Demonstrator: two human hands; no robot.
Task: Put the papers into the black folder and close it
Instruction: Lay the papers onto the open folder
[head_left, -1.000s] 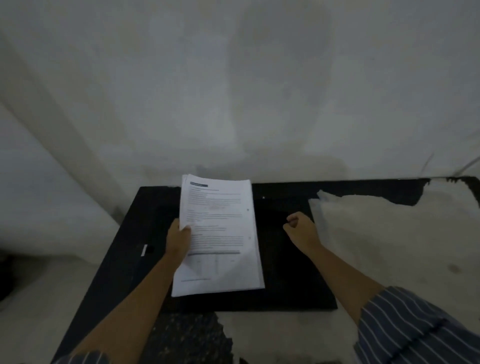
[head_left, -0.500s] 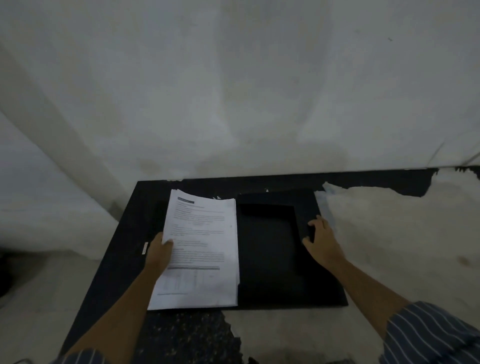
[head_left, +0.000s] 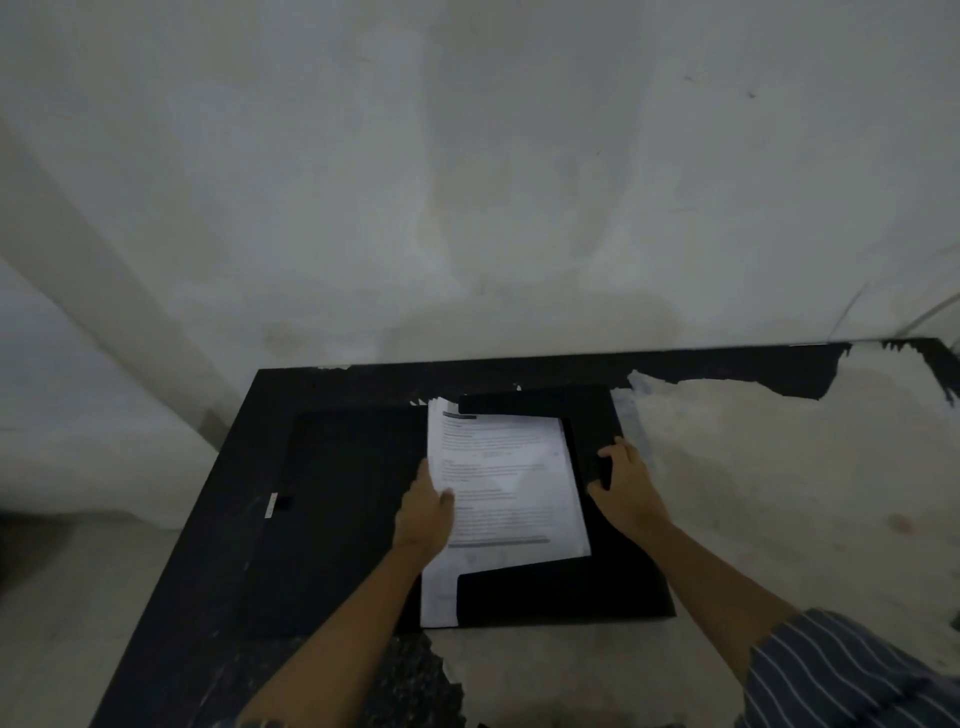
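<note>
An open black folder (head_left: 561, 592) lies flat on a dark table, its left cover (head_left: 343, 509) spread to the left. A stack of printed white papers (head_left: 514, 483) sits in its right half, tucked under the top, right and bottom flaps; the stack's left edge sticks out. My left hand (head_left: 426, 514) grips the papers at their left edge, thumb on top. My right hand (head_left: 626, 483) holds the folder's right flap (head_left: 597, 441), fingers curled over its edge.
The dark table (head_left: 218, 545) has a worn pale patch (head_left: 779, 493) to the right of the folder. A small white tag (head_left: 271, 505) lies on the left side. A pale wall (head_left: 467, 182) stands right behind the table. Striped sleeve (head_left: 852, 675) at lower right.
My left hand has carried the papers rightward from the folder's left half into the right half, under the flaps. My right hand has stayed on the right flap and curled over it.
</note>
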